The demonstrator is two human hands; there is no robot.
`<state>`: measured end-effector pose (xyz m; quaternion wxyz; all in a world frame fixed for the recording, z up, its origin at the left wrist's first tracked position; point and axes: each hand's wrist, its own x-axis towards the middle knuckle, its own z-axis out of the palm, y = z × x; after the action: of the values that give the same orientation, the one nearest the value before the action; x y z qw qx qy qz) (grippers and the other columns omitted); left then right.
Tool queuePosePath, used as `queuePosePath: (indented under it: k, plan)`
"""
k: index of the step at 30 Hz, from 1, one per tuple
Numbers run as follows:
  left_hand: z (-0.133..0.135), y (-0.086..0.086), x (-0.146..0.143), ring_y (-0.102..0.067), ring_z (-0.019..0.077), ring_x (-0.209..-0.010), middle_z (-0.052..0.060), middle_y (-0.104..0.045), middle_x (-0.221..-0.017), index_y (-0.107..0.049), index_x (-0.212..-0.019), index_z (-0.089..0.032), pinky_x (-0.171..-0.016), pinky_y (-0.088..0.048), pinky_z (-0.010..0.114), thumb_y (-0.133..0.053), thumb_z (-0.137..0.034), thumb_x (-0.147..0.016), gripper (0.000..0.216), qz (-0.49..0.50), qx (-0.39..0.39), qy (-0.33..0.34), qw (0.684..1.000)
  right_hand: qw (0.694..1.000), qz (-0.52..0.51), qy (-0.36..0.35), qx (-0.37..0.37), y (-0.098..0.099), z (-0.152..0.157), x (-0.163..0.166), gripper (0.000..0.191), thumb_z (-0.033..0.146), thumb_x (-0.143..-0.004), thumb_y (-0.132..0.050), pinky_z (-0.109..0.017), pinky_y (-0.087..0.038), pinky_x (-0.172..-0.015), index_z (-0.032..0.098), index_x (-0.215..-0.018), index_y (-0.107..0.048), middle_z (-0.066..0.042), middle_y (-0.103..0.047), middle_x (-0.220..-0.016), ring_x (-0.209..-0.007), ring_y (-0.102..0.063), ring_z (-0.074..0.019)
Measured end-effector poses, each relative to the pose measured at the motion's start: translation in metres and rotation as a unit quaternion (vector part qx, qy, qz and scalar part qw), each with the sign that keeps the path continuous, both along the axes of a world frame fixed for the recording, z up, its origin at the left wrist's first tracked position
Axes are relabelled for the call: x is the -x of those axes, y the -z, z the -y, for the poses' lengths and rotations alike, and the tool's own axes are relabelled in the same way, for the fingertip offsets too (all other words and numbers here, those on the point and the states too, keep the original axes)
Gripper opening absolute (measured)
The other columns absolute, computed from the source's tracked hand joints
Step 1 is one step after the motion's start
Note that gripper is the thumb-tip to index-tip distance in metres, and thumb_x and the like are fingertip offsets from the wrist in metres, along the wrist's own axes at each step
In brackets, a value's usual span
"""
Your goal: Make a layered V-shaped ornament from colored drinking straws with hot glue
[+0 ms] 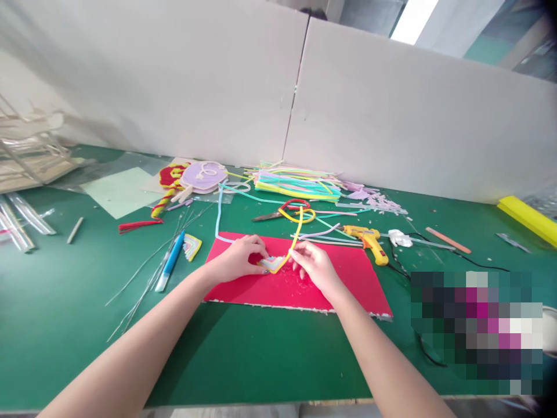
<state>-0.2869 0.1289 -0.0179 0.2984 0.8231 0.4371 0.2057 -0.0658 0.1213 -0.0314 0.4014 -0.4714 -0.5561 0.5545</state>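
Over a red board (243,290), my left hand (239,256) pinches the left edge of a small striped pipe-cleaner piece (272,262) in pale bands. A yellow pipe cleaner (298,229) runs along the lower edge of this piece, bends, and rises to the right. My right hand (314,264) grips that yellow strand between thumb and fingers. Left of the board lies a similar striped piece with a yellow edge (192,247), beside a blue pen-like tool (171,260). Scissors (282,213) with red and yellow handles rest just behind the board.
A yellow glue gun (369,241) with a black cord lies at the board's right. Behind are a bundle of coloured pipe cleaners (296,184), a lilac fan-shaped craft (203,177) and lilac scraps (378,200). Thin wires (138,302) spread at left. A grey partition (174,75) stands behind.
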Motion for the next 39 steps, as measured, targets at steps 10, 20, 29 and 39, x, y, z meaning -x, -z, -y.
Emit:
queuePosePath:
  k: [10, 20, 29, 39]
  plan:
    - [0.001, -0.003, -0.002, -0.056, 0.0208, -0.091, 0.005, -0.058, -0.097, -0.065, -0.081, -0.021, -0.080, -0.044, 0.032, -0.064, -0.032, -0.072, 0.015, -0.015, 0.001, 0.003, 1.000, 1.000, 0.011, -0.008, -0.002, 0.001, -0.001, -0.001, 0.029, 0.046, -0.074, -0.063, -0.018, -0.039, -0.036, 0.018, -0.079, -0.055, 0.000, -0.061, -0.068, -0.052, -0.054, -0.0095]
    - [0.002, -0.002, -0.002, -0.057, 0.0209, -0.090, 0.004, -0.061, -0.096, -0.064, -0.083, -0.020, -0.079, -0.046, 0.032, -0.065, -0.032, -0.071, 0.017, 0.017, 0.011, 0.003, 1.000, 1.000, -0.013, -0.002, 0.007, 0.001, -0.002, -0.002, 0.029, 0.044, -0.073, -0.065, -0.018, -0.039, -0.037, 0.017, -0.080, -0.056, 0.000, -0.060, -0.067, -0.053, -0.054, -0.0102]
    - [0.013, -0.006, -0.021, -0.053, 0.0253, -0.114, 0.008, -0.058, -0.122, -0.054, -0.115, -0.021, -0.097, -0.041, 0.038, -0.064, -0.041, -0.073, 0.047, 0.166, 0.056, -0.094, 0.980, 0.992, -0.095, 0.073, -0.044, -0.014, 0.001, -0.004, 0.025, 0.041, -0.072, -0.067, -0.020, -0.042, -0.042, 0.020, -0.083, -0.059, 0.000, -0.059, -0.070, -0.063, -0.056, -0.0123]
    - [0.015, -0.001, -0.027, -0.063, 0.0210, -0.082, 0.005, -0.070, -0.085, -0.063, -0.087, -0.015, -0.070, -0.047, 0.027, -0.059, -0.047, -0.078, 0.033, 0.207, 0.127, -0.134, 0.961, 0.990, -0.120, 0.048, -0.049, -0.008, 0.002, -0.001, 0.020, 0.037, -0.074, -0.067, -0.019, -0.041, -0.042, 0.022, -0.083, -0.058, 0.001, -0.057, -0.072, -0.063, -0.055, -0.0113]
